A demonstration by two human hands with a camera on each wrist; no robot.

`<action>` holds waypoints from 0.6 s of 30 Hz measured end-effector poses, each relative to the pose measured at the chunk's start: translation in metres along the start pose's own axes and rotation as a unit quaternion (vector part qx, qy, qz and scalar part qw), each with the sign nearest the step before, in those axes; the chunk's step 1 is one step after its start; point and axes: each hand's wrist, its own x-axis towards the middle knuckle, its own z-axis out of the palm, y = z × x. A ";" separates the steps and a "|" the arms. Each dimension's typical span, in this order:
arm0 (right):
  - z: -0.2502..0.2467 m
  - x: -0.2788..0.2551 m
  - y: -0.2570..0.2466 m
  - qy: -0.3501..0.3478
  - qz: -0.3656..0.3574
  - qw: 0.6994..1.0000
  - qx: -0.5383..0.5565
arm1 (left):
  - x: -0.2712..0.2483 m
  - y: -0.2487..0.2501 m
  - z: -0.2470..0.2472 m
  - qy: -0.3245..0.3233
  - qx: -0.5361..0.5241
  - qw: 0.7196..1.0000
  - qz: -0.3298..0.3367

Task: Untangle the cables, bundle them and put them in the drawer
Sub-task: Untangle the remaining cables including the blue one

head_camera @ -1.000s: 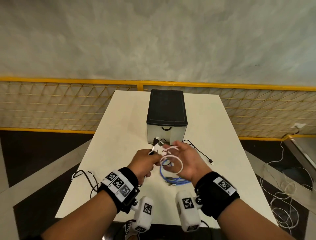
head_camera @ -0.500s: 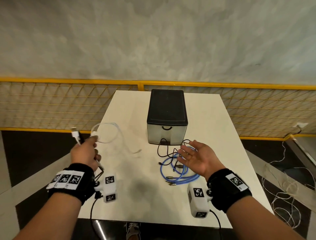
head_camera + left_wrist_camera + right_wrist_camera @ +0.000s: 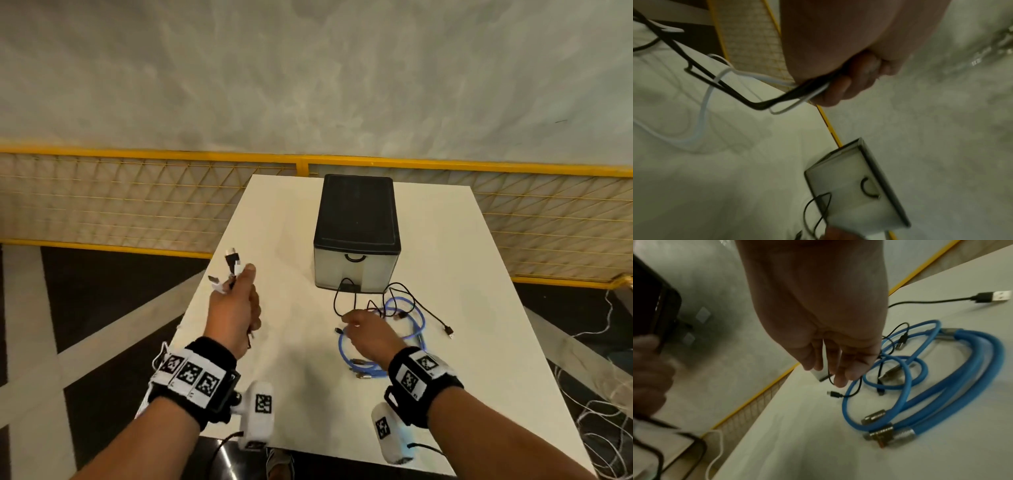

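The drawer unit (image 3: 356, 236) stands mid-table with its front shut, and a thin black cable (image 3: 342, 294) lies against its base. The blue cable (image 3: 416, 329) coils just before it to the right, tangled with black leads, so that approach is cluttered. Bare table (image 3: 284, 240) lies open left of the unit. A yellow mesh fence (image 3: 102, 198) bounds the far edge.

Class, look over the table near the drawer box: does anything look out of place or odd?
Yes. A thin black cable loops up against the closed drawer front, tangled with the blue cable on the table. Nothing looks damaged or spilled.
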 end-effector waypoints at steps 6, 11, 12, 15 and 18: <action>0.036 0.024 0.013 -0.016 -0.038 0.987 -0.157 | -0.014 -0.020 0.018 -0.122 0.125 0.983 -0.054; 0.035 0.019 0.009 -0.010 -0.053 0.971 -0.234 | -0.011 -0.023 0.028 -0.162 0.152 0.972 -0.070; 0.029 0.016 0.004 -0.011 -0.050 0.974 -0.219 | -0.009 -0.025 0.030 -0.171 0.159 0.970 -0.067; 0.002 0.005 -0.011 0.018 -0.041 0.998 -0.035 | -0.005 -0.033 0.043 -0.190 0.171 0.965 -0.067; -0.036 -0.018 -0.033 0.052 -0.018 0.965 0.258 | -0.006 -0.039 0.060 -0.219 0.182 0.957 -0.061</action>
